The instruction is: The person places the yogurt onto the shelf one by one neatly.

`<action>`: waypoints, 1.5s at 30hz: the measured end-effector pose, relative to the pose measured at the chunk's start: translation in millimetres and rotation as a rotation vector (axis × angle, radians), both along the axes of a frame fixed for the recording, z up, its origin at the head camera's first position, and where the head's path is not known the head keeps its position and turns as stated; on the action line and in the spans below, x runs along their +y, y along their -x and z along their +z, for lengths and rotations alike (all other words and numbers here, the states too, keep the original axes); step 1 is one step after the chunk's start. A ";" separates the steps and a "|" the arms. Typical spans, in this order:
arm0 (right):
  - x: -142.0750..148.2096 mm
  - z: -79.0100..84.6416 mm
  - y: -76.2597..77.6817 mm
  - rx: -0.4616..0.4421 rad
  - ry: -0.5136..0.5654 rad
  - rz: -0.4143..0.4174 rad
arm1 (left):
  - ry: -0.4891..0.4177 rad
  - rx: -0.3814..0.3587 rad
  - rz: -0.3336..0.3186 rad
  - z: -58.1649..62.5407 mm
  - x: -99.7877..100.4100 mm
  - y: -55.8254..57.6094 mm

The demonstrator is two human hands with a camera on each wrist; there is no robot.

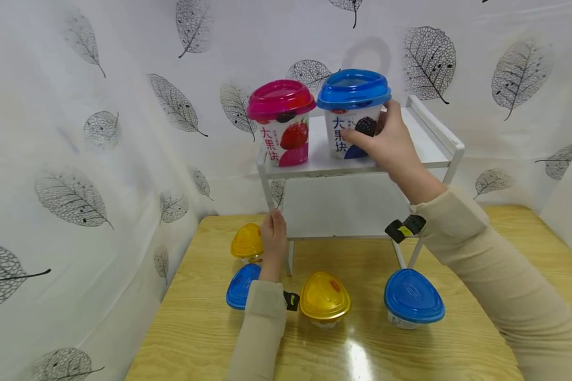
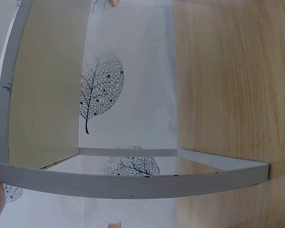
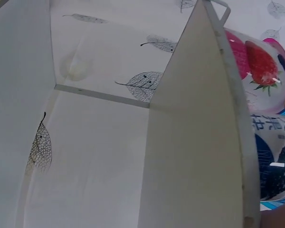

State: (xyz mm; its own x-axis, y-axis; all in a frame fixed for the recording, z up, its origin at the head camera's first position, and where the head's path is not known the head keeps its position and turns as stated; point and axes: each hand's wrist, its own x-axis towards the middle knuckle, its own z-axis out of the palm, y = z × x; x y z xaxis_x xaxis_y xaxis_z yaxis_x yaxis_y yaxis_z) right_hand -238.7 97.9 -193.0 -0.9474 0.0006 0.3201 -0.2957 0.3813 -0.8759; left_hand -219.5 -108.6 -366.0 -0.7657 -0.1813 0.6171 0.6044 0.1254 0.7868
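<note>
At the far left, the leaf-printed sheet [image 1: 133, 159] runs down to the left edge of the worktop [image 1: 190, 328]. Just inside that edge, a rear yellow-lidded tub [image 1: 247, 241] sits near the back, with a left blue-lidded tub [image 1: 240, 286] in front of it, partly hidden by the forearm. The left grip [image 1: 274, 233] is closed, fingers curled round the left front post [image 1: 268, 193] of the white stand [image 1: 426, 140]. Right of the left cuff, the front yellow-lidded tub [image 1: 325, 296] stands forward of the stand's feet.

Above, a pink-lidded cup [image 1: 281, 124] sits at the upper board's left front corner, its base close to the front edge. Beside it is the blue-lidded cup [image 1: 355, 116], the lid rims so close that I cannot tell whether they touch. The right grip [image 1: 398, 140] has hold of this cup from the right, spread to its width, thumb across the front; I cannot tell whether the base bears on the board. From that hand, bare board reaches the raised rail [image 1: 434, 124] on the right side. Below, a wide stretch of worktop separates the front yellow-lidded tub from the right blue-lidded tub [image 1: 413, 296].
</note>
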 end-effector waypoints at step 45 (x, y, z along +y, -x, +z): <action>46.1 -124.8 -89.9 0.121 -0.224 0.090 | 0.004 -0.010 -0.026 -2.2 -1.5 3.4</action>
State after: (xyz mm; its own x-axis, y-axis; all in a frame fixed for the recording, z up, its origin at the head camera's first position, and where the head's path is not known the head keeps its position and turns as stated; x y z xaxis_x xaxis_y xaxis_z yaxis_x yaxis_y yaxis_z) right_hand -148.7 144.0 -317.8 -0.8953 -0.1659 0.4134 -0.4346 0.5292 -0.7288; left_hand -222.9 -110.1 -368.2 -0.7763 -0.1587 0.6100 0.5995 0.1133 0.7923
